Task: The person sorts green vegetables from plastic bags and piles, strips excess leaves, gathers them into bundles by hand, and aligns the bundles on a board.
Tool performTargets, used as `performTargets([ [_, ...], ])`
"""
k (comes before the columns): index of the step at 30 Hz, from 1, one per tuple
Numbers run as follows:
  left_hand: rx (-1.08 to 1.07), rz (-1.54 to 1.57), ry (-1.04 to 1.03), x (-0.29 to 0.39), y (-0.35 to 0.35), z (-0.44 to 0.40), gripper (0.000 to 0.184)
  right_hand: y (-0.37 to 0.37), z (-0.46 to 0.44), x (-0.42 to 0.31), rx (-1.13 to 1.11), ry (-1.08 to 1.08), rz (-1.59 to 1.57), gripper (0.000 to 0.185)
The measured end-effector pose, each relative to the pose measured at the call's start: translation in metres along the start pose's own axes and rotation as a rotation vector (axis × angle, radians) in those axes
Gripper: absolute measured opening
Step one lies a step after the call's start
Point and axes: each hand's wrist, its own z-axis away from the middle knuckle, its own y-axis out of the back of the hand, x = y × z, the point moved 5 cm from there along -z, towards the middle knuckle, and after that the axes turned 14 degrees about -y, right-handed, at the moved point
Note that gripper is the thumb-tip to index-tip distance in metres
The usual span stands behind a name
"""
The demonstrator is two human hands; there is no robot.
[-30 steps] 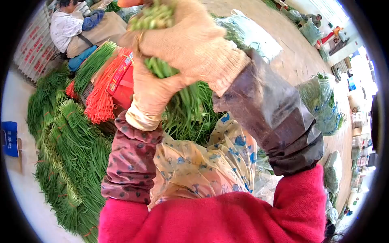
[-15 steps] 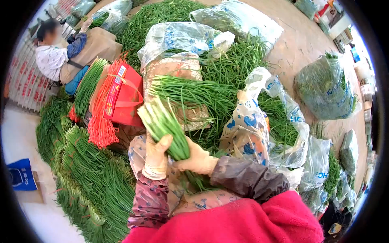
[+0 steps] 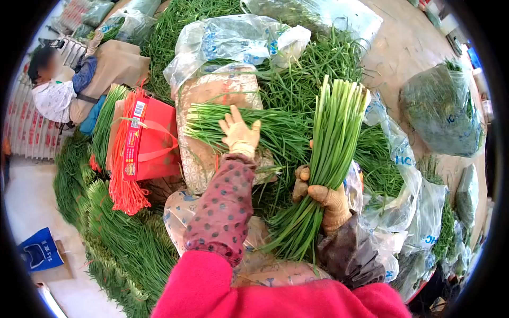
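My right hand [image 3: 330, 200], in a glove, is closed round the lower leaves of a bunch of garlic chives [image 3: 338, 132]. The pale stem ends point up and away from me, and the leaf tips fan out below the hand. My left hand [image 3: 241, 133], gloved too, has its fingers spread over a second pile of chives [image 3: 281, 127]. Those chives lie across a worn patterned board [image 3: 204, 167], white ends to the left. Whether the left palm presses on them I cannot tell.
Left of the board stand a red bag [image 3: 159, 140] and a hank of orange-red ties [image 3: 127, 199]. Tied chives [image 3: 124, 244] are stacked at lower left. Clear plastic bags [image 3: 225, 40] lie beyond the board, a filled one [image 3: 440, 111] at right. Another person [image 3: 58, 98] sits at far left.
Both hands were together on the bunch of chives. The left hand has let go and reached forward onto the board. My right hand has carried the bunch to the right and turned it more upright.
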Motion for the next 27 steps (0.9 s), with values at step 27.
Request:
performTargets([
  [27,-0.116,-0.061,0.279,-0.113,0.043,0.035,0.053,-0.083,-0.040,-0.041,-0.144,0.126,0.363,0.044],
])
